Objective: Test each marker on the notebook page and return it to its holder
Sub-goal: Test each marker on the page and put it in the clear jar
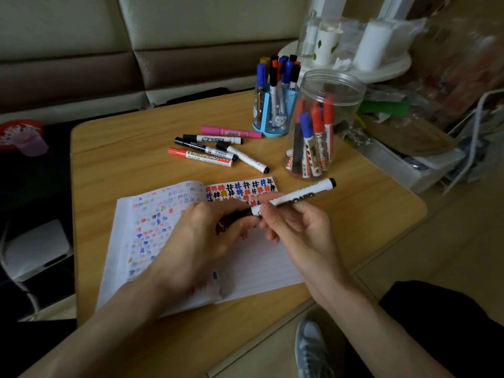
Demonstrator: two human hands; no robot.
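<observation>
An open notebook (253, 268) lies on the wooden table (114, 165), its pages covered in coloured hash marks. Over it I hold a black whiteboard marker (297, 196). My right hand (297, 230) grips its white barrel. My left hand (207, 236) holds the black cap end. Whether the cap is on or partly off is hidden by my fingers. Behind stand a blue pen holder (275, 115) and a clear plastic jar (324, 126), both with several markers in them.
Several loose markers (215, 150) lie on the table beyond the notebook: pink, black and red ones. A white stand with bottles is at the back right. Clutter and a white rack sit right of the table. My shoe shows below the table edge.
</observation>
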